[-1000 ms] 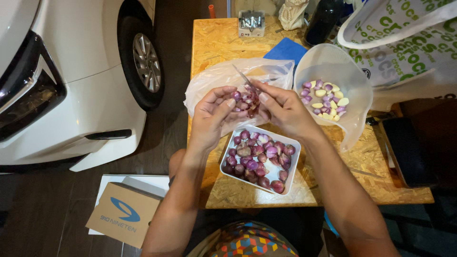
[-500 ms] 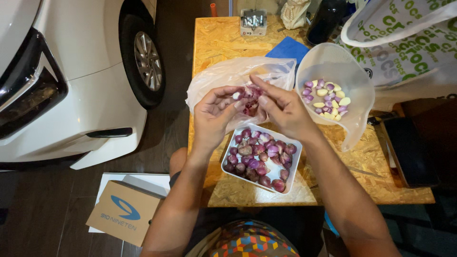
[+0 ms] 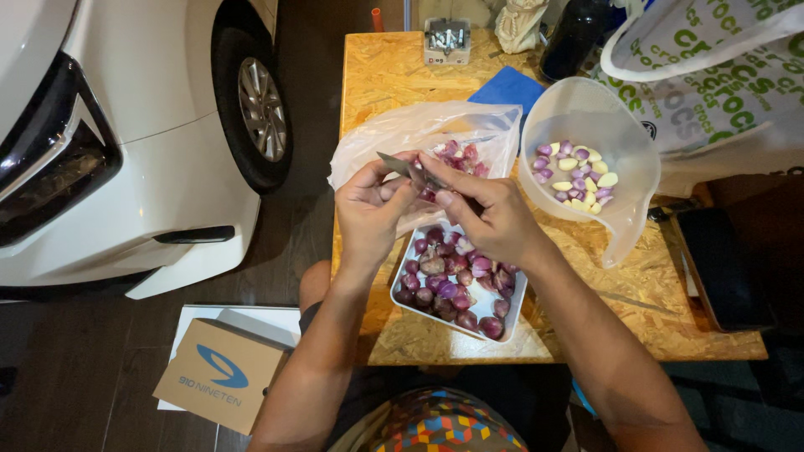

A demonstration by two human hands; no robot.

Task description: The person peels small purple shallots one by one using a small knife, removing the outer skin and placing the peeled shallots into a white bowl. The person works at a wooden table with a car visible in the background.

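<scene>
Left hand (image 3: pixel 368 209) pinches a small shallot & right hand (image 3: pixel 490 219) grips the knife (image 3: pixel 410 170), so cut slow, blade away from fingers, over the tray (image 3: pixel 517 303) just below.

Both forearms bare, rising from bottom edge, converging at centre. Left hand (image 3: pixel 368 209) palm-in, fingers curled, thumb tip up at top of fist, pinching. Right hand (image 3: pixel 490 219) knuckles up, fingers folded in closed grip, index extended toward left thumb. Hands nearly touching at fingertips. Wrists slightly bent inward.
</scene>
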